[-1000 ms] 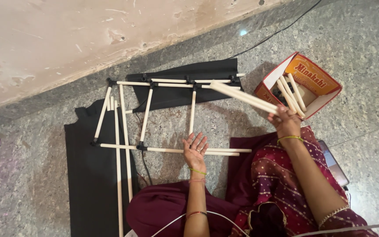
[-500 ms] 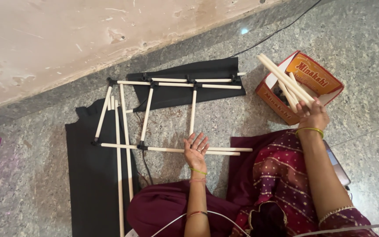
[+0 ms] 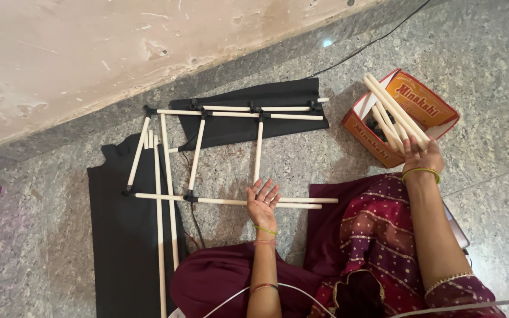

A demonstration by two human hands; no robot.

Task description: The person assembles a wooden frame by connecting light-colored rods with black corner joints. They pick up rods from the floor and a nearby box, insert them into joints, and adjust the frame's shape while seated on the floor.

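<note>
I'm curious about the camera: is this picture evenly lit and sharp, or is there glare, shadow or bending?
Head view: soft, even light; one small bright glint on the stone floor; faint shadows beside the orange box and under the white rods. Left hand and right hand look sharp, no motion blur. The wall edge runs tilted, from the camera's angle.

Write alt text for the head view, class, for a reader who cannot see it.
A seated person's right hand grips long white rods over an open orange cardboard box, while the left hand rests on a half-built frame of white rods and black joints. Black cloth lies on the speckled stone floor.
</note>
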